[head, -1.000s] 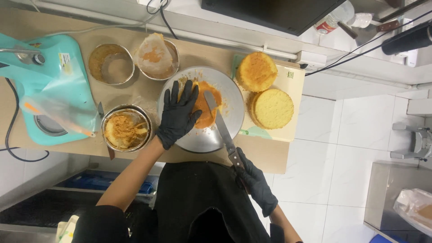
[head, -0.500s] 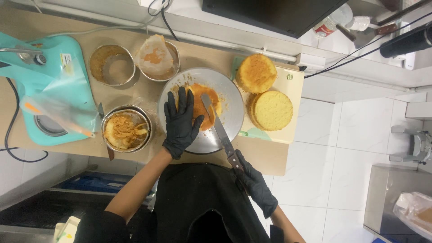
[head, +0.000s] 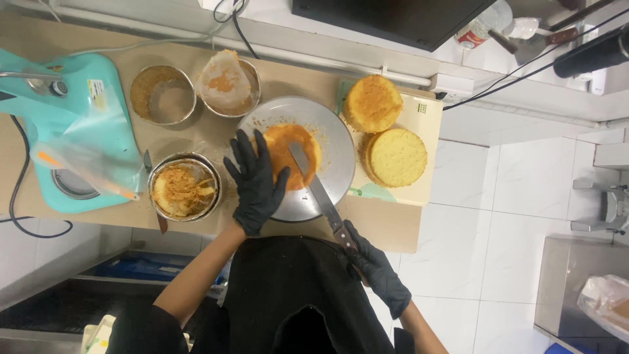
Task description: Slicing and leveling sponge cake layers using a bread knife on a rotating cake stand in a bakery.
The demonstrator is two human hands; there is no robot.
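An orange cake layer (head: 288,154) lay at the centre of a round metal turntable (head: 327,131), in the middle of the frame on a brown worktop (head: 386,226). The left hand (head: 255,183), in a black glove, rested flat with fingers spread, its fingertips touching the layer's left edge and its palm over the turntable's lower left rim. The right hand (head: 373,269), also gloved in black, was closed around the wooden handle of a long knife (head: 318,190); the blade lay diagonally across the layer's right side, tip toward the upper left.

To the right of the turntable, two pale yellow sponge rounds (head: 393,157) sat on a cream cutting board (head: 426,118), one above the other in the frame. Left of the turntable, a metal tin of cake scraps (head: 183,189) stood just beside the left hand. Above it were an empty round tin (head: 162,95) and a tin holding crumpled baking paper (head: 226,82). A turquoise stand mixer (head: 72,131) occupied the left edge, partly covered by a clear piping bag (head: 85,157).
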